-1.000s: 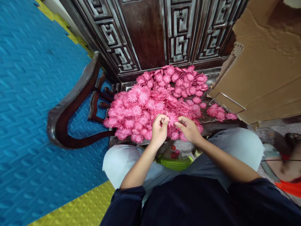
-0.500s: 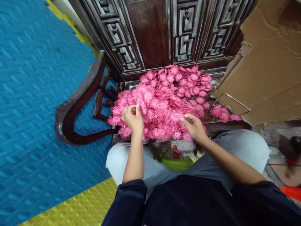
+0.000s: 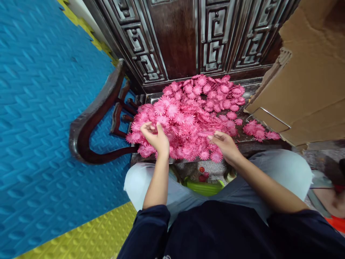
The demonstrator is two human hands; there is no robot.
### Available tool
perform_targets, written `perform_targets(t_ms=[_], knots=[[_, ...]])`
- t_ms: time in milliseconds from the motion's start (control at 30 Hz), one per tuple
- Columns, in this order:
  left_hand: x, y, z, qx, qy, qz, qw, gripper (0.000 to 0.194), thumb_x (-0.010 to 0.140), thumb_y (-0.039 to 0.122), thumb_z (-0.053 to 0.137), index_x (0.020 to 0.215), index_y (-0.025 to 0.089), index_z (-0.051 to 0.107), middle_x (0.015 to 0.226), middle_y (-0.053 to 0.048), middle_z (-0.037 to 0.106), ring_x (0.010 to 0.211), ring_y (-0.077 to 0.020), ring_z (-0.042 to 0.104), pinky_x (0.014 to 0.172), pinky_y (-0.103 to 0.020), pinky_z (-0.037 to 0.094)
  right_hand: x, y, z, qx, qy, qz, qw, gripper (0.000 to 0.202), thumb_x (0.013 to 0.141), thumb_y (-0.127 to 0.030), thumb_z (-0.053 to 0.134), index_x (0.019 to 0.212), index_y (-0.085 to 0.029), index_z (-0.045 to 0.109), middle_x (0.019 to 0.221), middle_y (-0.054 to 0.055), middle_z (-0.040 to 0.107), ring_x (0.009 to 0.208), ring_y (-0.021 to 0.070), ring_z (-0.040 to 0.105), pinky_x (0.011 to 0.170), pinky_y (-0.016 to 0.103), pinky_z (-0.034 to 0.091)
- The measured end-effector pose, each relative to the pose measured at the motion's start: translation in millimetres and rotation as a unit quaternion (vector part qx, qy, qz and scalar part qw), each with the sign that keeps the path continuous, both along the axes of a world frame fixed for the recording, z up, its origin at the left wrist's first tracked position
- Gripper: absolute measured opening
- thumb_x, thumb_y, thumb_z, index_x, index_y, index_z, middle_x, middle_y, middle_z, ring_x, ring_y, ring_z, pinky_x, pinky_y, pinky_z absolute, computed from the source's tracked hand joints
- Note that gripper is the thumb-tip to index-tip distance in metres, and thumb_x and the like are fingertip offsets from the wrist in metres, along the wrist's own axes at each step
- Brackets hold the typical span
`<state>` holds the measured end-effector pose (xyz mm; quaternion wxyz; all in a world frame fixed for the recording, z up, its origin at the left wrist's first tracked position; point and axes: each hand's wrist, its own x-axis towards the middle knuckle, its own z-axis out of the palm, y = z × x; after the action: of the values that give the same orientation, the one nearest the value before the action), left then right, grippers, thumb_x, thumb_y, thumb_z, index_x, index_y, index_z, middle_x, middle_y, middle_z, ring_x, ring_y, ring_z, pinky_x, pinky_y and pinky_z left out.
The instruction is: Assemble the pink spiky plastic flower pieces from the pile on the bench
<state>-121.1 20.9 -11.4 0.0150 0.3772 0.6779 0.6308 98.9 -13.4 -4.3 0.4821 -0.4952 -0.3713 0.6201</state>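
A heap of pink artificial flower heads [image 3: 185, 111] covers the seat of a dark wooden bench [image 3: 269, 145]. Over the heap's front left part is my left hand [image 3: 157, 138], its thumb and fingers apart with nothing visible between them. On the other side, my right hand [image 3: 225, 145] pinches one pink flower [image 3: 206, 133] by its edge between thumb and fingers. That flower is seen nearly edge-on, just above the heap. Whether it touches the flowers below I cannot tell.
The bench's curved armrest [image 3: 81, 140] stands at left, its carved backrest [image 3: 182, 39] behind the heap. A cardboard sheet [image 3: 309, 82] with a metal wire handle [image 3: 277, 117] rises at right. A small pile of flowers [image 3: 254, 129] lies beside it. Blue matting [image 3: 40, 108] fills the left.
My left hand has opened, its fingers now further from the thumb. The flower in my right hand has tilted from face-up to nearly edge-on. The view has shifted slightly.
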Motion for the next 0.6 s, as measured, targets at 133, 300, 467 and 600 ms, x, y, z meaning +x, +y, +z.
perform_targets(t_ms=[133, 300, 467, 600], knots=[[11, -8, 1.4, 0.046, 0.031, 0.004, 0.998, 0.017, 0.079, 0.02, 0.052, 0.093, 0.018, 0.043, 0.082, 0.0, 0.042, 0.073, -0.0115, 0.043, 0.072, -0.026, 0.039, 1, 1, -2.9, -0.01, 0.004, 0.01, 1.0, 0.029, 0.054, -0.036, 0.078, 0.062, -0.017, 0.058, 0.063, -0.005, 0.054, 0.062, 0.009, 0.049, 0.066, 0.025, 0.038], [47, -35, 14.7, 0.054, 0.257, -0.212, 0.941, 0.008, 0.081, 0.026, 0.057, 0.077, 0.019, 0.057, 0.067, 0.001, 0.053, 0.067, -0.0124, 0.047, 0.071, -0.03, 0.035, 1, 1, -1.3, -0.037, 0.007, 0.06, 0.998, 0.028, 0.059, -0.04, 0.074, 0.064, -0.016, 0.06, 0.06, -0.005, 0.053, 0.057, 0.0081, 0.046, 0.061, 0.025, 0.036], [68, -43, 17.3, -0.011, 0.31, -0.319, 0.895, 0.013, 0.077, 0.036, 0.064, 0.075, 0.023, 0.068, 0.068, 0.0, 0.058, 0.071, -0.0134, 0.051, 0.069, -0.029, 0.033, 1, 0, -0.3, 0.026, -0.039, 0.085, 0.995, 0.028, 0.064, -0.041, 0.071, 0.063, -0.018, 0.055, 0.059, -0.005, 0.051, 0.059, 0.01, 0.047, 0.063, 0.026, 0.038], [64, -38, 9.5, -0.043, 0.305, -0.314, 0.898, 0.018, 0.074, 0.042, 0.066, 0.074, 0.025, 0.071, 0.072, -0.001, 0.058, 0.074, -0.0142, 0.05, 0.069, -0.029, 0.033, 3, 1, -7.0, 0.095, -0.11, 0.1, 0.984, 0.03, 0.067, -0.044, 0.067, 0.061, -0.02, 0.049, 0.059, -0.003, 0.049, 0.062, 0.0127, 0.047, 0.066, 0.028, 0.04]])
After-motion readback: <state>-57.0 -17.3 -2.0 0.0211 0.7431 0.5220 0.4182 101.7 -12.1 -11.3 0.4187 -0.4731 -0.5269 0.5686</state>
